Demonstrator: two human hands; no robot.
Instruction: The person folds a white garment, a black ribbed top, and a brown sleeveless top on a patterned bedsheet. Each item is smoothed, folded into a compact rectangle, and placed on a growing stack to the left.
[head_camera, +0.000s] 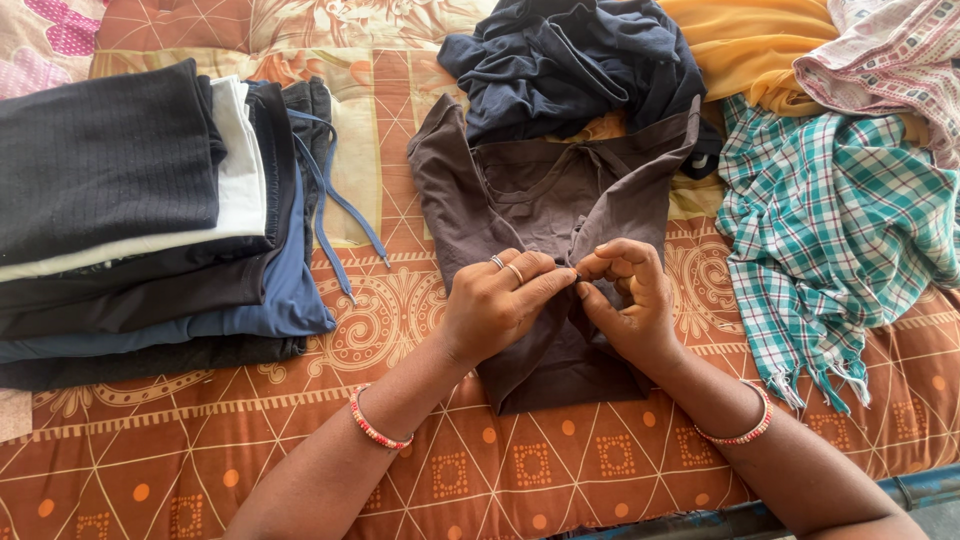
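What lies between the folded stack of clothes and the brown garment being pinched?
In the head view, only bare patterned orange bedsheet separates the folded stack from the brown garment; the stack's blue drawstring trails onto it.

Head view, steeply down, close over bedspread (300, 470)

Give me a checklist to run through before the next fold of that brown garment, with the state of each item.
1. Both hands on the brown garment: ok; left hand and right hand pinch its fabric at the middle.
2. Garment lies flat on the patterned bedcover: not ok; a flap is turned over on the right side.
3. Top edge free: not ok; the dark blue garment overlaps it.
4. Folded stack is apart from the brown garment: ok.
5. Checked cloth apart from the brown garment: ok.
6. Grip firmness: cannot tell.
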